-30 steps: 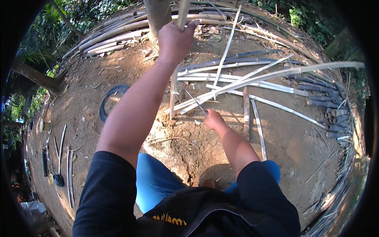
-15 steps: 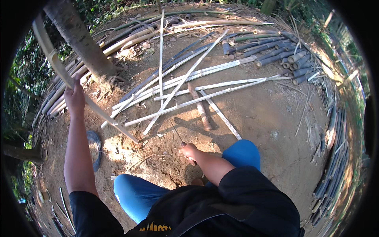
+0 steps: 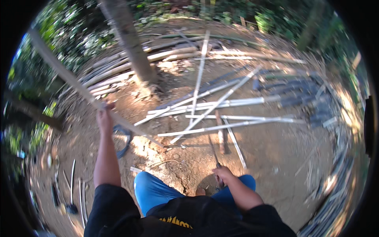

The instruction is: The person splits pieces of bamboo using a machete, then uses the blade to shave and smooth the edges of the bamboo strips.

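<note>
My left hand (image 3: pixel 105 118) is closed around a long split bamboo strip (image 3: pixel 71 77), held aslant. The strip's upper end reaches the far left, and its lower end comes down near the middle ground. In front of my right knee, my right hand (image 3: pixel 223 174) grips a machete (image 3: pixel 213 151) by its handle, the thin dark blade pointing forward and slightly left. A short round piece of wood (image 3: pixel 220 138) lies on the soil just beyond the blade. Several pale split bamboo strips (image 3: pixel 217 104) lie crossed over one another ahead of me.
A dark coil (image 3: pixel 127 148) of wire or tubing lies left of my knee. A tree trunk (image 3: pixel 132 43) stands at the far left, beside bamboo poles (image 3: pixel 106 75). Dark bamboo lengths (image 3: pixel 300 89) are stacked at right, with another pile (image 3: pixel 331 201) at lower right.
The view has swung left, so the scene sits farther right and lower. Both hands keep their holds on the bamboo strip and the machete.
</note>
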